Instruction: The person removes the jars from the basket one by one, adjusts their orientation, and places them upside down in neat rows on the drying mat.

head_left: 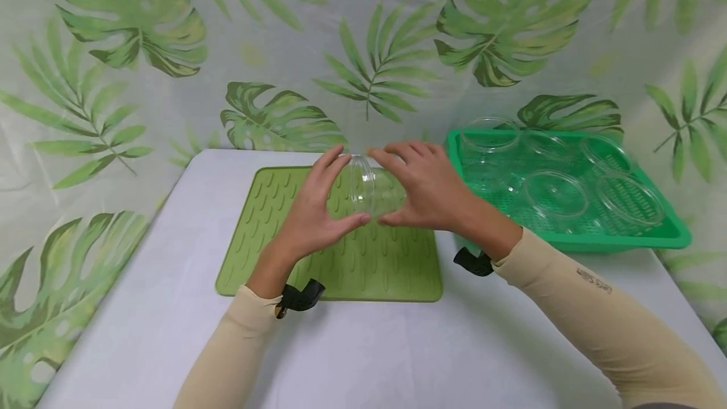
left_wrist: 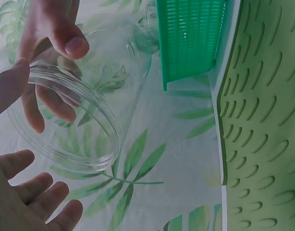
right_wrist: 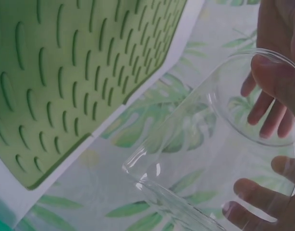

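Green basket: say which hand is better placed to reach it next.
Probably the right hand: it is nearer the green basket, at that end of the clear jar. The left hand is at the jar's other end.

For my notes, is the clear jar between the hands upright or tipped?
Tipped: in the head view, the jar lies sideways, its rim toward the left hand.

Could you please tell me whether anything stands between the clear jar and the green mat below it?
Nothing visible does: the wrist views show open space between the clear jar and green mat, and the green basket sits to the mat's right.
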`<state>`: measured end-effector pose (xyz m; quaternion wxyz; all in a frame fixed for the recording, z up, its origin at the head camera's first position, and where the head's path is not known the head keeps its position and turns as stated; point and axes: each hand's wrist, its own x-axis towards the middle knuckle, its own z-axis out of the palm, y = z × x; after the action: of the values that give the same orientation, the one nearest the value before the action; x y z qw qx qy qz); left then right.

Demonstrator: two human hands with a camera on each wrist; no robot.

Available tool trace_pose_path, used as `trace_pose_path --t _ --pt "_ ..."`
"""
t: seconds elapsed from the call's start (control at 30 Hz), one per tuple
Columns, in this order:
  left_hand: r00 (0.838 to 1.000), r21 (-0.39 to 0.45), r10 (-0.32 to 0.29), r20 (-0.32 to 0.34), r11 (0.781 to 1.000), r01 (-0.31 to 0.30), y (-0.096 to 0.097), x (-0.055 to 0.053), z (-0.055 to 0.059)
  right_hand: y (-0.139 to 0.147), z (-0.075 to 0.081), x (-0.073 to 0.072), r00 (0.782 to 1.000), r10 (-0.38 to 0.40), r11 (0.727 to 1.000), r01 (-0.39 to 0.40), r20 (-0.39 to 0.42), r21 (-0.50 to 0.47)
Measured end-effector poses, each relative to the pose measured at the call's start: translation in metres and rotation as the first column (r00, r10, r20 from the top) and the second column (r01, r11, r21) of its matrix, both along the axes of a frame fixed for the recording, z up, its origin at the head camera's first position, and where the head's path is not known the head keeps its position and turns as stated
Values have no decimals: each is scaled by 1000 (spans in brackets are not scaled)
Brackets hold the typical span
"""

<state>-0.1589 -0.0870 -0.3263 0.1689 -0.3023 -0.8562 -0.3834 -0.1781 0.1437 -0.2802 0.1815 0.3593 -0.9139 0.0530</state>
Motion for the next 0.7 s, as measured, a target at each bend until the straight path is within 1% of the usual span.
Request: trace_pose_path --t 0.1,0.2,0.3,0.43,0.53,0.6,0.7 --pt "999 -3 -20 32 1000 20 0 0 -1 -3 0 2 1000 8 1000 -8 -13 -7" --pt "995 2 -38 92 999 38 0 1 -4 -6 -2 5 999 29 1000 -29 -35 -10" --pt "992 29 -56 116 998 53 1 2 -6 -8 -5 8 997 45 999 -45 -59 -1" --pt "992 77 -68 110 995 59 0 3 -9 -9 -8 11 994 60 998 -59 -90 15" --pt "993 82 -72 95 995 65 -1 3 -10 -10 -10 12 993 64 998 -63 -104 16" --pt "993 89 -85 85 993 77 0 3 -10 -10 -10 12 992 63 998 -62 -113 13" --pt "991 123 -108 76 988 98 0 3 -10 -10 -9 13 990 67 998 -66 -122 8"
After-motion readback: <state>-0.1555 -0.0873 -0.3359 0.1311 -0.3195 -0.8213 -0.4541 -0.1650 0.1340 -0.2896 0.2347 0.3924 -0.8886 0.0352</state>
